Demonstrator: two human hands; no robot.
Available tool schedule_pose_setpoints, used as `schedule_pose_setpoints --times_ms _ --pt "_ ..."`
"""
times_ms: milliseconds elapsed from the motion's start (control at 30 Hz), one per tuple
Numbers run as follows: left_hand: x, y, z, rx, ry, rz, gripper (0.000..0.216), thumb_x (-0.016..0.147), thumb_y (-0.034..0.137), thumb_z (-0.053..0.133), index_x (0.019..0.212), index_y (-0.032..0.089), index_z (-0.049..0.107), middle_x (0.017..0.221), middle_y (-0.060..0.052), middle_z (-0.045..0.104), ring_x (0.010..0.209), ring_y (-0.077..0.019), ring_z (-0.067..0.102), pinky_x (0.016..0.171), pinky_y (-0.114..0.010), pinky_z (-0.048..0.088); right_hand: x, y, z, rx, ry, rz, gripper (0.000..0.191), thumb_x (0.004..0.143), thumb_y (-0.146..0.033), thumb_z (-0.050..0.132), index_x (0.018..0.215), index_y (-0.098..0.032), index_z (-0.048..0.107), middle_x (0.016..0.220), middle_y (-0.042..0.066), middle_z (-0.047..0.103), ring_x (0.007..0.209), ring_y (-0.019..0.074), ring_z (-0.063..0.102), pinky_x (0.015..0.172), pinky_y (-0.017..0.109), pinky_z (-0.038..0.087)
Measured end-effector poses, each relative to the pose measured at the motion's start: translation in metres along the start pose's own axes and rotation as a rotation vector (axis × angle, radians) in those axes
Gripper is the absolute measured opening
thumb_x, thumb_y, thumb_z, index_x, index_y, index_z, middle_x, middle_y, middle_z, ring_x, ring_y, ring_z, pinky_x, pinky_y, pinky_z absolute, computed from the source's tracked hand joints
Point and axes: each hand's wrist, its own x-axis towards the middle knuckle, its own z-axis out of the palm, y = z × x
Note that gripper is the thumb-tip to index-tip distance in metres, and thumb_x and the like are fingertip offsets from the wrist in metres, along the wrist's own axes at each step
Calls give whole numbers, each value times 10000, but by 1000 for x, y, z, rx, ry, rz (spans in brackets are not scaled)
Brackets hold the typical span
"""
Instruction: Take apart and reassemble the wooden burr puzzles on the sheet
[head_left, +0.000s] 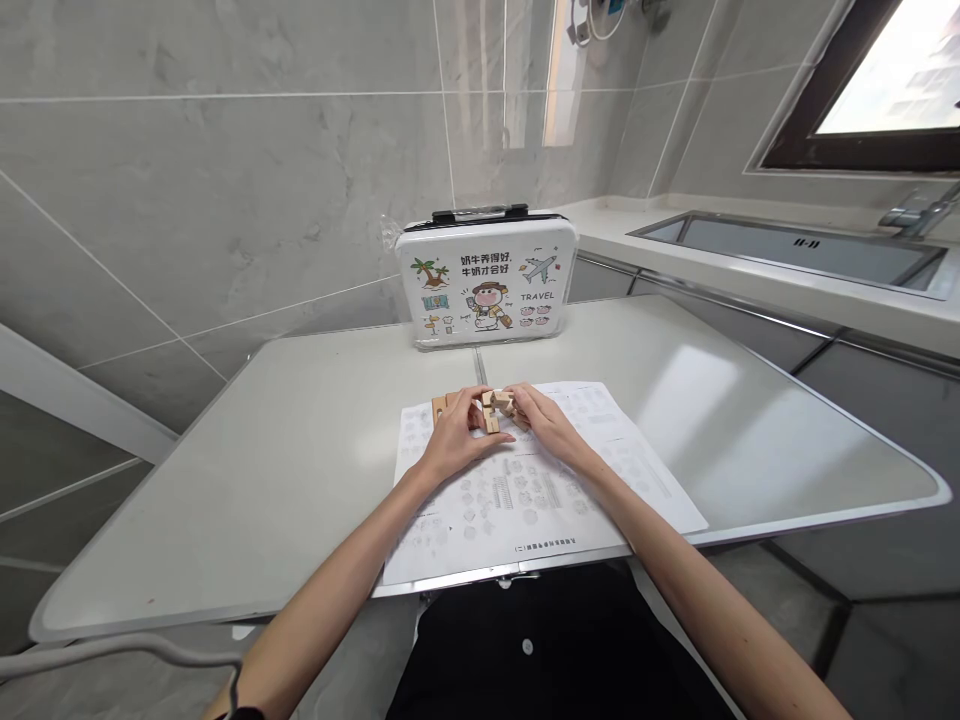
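Being nearest, black clothing (pixel 555 610) with one pale button (pixel 527 647) is seen below the near edge of the printed sheet (pixel 442 560). To the left of the sheet and lower, a grey cable (pixel 112 648) is partly shown. The sheet is filled with small printed drawings, and a heading is set along its near edge.

Over the far part of the sheet, a small cluster of pale wooden blocks (pixel 492 424) is held up between two bare hands. By the left hand (pixel 454 440) the cluster's left side is clasped, with fingers bent above and thumb laid below. By the right hand (pixel 546 422) the cluster's right side is pinched; its thumb is hidden. Whether the blocks are locked together cannot be told. At the sheet's far left corner, a browner wooden piece (pixel 439 408) is partly covered by the left hand.

Around the sheet, the pale table (pixel 315 430) is left visible. Beyond the sheet, a white case (pixel 450 318) with a black handle (pixel 481 213) is stood upright, decorated with a cartoon cow. Far to the sheet's right, a sink (pixel 862 275) is set in a counter (pixel 862 315). Behind everything, beyond the sheet, grey tiles are spread over the wall (pixel 225 200).
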Motion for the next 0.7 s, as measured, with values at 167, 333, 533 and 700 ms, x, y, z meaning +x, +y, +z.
schedule_pose_setpoints --times_ms 167,333,533,700 --pt "-1 -1 1 -8 -6 -34 803 733 556 934 1378 255 562 1122 -61 657 953 -233 669 836 -375 589 2 3 1 81 1 8 420 984 -646 589 1116 -247 587 858 7 655 766 197 612 719 320 492" --pt "-1 1 1 4 -12 -6 790 745 551 927 1377 260 555 1224 -75 665 1024 -247 671 853 -374 587 1 4 1 65 16 50 432 951 -667 648 885 -251 551 665 -28 624 614 177 557 640 308 440" --pt "-2 5 0 105 -14 94 749 786 551 901 1394 280 558 1338 -85 670 1222 -306 639 1008 -436 547 -2 1 3 -23 -29 70 439 955 -649 670 811 -239 613 554 -51 582 537 156 474 617 303 366" --pt "-2 4 0 79 -54 73 754 804 527 893 1436 317 540 1358 -66 693 1164 -295 700 986 -437 565 -2 -1 2 30 -84 99 430 947 -683 660 956 -256 605 541 -76 585 493 145 469 571 279 365"
